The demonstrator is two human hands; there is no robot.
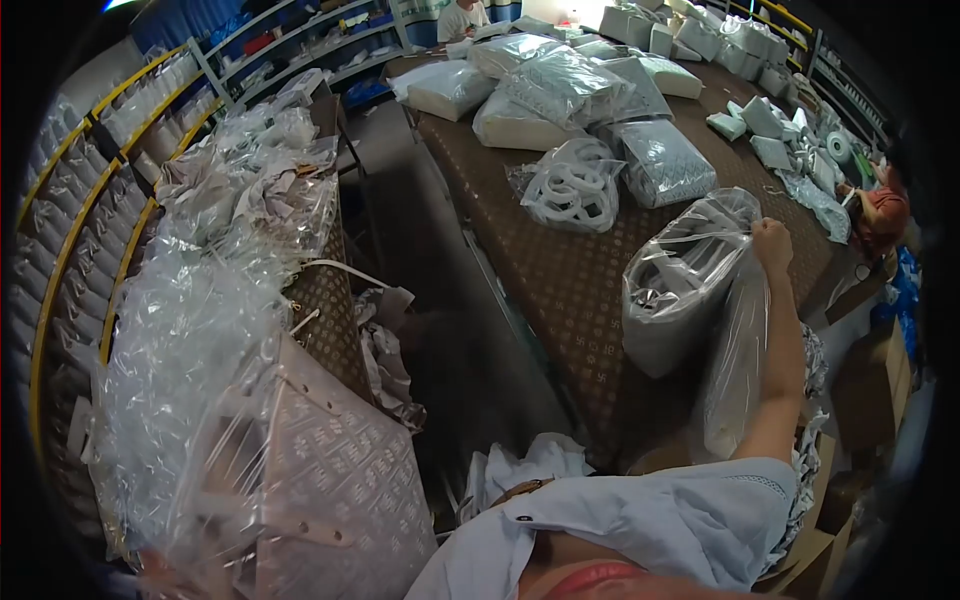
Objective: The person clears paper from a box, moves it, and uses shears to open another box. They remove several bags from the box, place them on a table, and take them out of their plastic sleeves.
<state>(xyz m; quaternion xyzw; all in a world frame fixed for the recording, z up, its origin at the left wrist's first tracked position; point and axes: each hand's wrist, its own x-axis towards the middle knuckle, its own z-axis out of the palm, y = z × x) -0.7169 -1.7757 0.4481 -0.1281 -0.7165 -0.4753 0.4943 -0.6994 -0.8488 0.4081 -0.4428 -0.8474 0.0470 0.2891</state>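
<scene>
On the right, my right hand (771,246) is closed in a fist on the gathered edge of a clear plastic bag (738,345), which hangs down from it. Against it stands a plastic-wrapped pale handbag (670,310) on the brown patterned table (560,310). At lower left, a large pale pink handbag (345,470) with a printed pattern leans partly inside clear plastic. My left hand is near this bag at the bottom left, mostly hidden behind the plastic, and its fingers cannot be made out.
Several plastic-wrapped packages (570,85) are piled at the table's far side, beside a bag of white rings (575,185). Crumpled clear plastic (190,330) covers the left bench. Shelves (120,150) line the left. A co-worker (885,210) sits right, near cardboard boxes (870,385).
</scene>
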